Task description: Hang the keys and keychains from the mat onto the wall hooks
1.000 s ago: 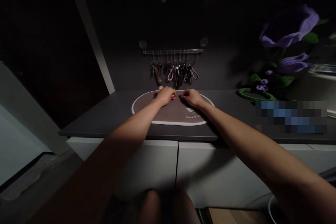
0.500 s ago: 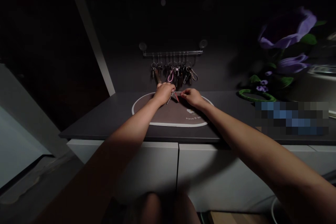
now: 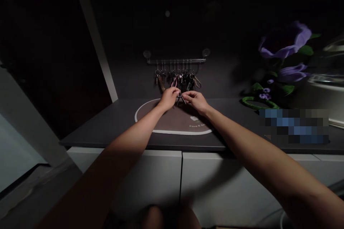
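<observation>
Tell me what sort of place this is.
Probably a home entryway: a clear plastic-looking rail hung with metal keys, a dark grey countertop over white cabinets, and large purple artificial-looking flowers.

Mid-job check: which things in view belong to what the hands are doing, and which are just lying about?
Belong, as far as I can judge:
left hand, pinching slim key-like pieces
right hand, fingertips close by them
mat beneath

Probably just about:
hanging keys behind
clear rail
purple flowers
green ring
pale container, far right

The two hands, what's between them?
In the head view, two thin pieces, probably keys, show between the left hand and right hand, over the brown mat.
</observation>
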The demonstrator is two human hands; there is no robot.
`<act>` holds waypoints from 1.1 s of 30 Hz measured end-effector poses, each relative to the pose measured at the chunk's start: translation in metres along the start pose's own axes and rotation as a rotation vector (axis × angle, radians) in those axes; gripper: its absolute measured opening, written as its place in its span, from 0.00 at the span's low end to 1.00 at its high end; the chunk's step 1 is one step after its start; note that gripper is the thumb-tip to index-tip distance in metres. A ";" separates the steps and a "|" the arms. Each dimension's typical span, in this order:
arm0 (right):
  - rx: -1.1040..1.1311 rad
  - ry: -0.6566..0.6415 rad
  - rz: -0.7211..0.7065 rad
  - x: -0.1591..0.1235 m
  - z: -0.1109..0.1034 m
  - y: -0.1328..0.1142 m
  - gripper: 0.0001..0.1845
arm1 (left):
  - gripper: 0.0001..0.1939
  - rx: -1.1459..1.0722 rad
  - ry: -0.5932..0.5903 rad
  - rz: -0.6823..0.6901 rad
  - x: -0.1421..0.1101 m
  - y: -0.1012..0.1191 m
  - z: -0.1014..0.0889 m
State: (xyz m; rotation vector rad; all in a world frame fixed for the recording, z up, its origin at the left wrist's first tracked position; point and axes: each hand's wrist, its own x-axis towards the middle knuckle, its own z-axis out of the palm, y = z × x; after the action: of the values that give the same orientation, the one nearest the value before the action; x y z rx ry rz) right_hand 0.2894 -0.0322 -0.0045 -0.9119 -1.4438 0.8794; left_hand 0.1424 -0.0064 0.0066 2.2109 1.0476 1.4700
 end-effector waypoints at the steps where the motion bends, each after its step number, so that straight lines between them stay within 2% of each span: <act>1: 0.010 -0.007 -0.003 0.000 0.000 0.000 0.15 | 0.07 -0.028 0.008 -0.009 0.000 0.001 0.000; 9: 0.041 -0.004 0.004 0.000 0.000 -0.002 0.14 | 0.06 -0.117 0.025 0.018 -0.001 0.004 0.002; 27: -0.128 -0.057 -0.171 0.001 -0.007 0.000 0.12 | 0.07 0.034 0.052 0.149 -0.006 0.004 0.006; 33: -0.161 -0.023 -0.210 0.002 -0.009 0.001 0.12 | 0.08 0.085 0.078 0.168 -0.008 0.003 0.007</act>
State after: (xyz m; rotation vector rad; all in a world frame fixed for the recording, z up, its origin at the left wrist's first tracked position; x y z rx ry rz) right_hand 0.2986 -0.0298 -0.0038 -0.8522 -1.6151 0.6264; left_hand 0.1484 -0.0129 0.0003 2.3683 0.9859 1.6219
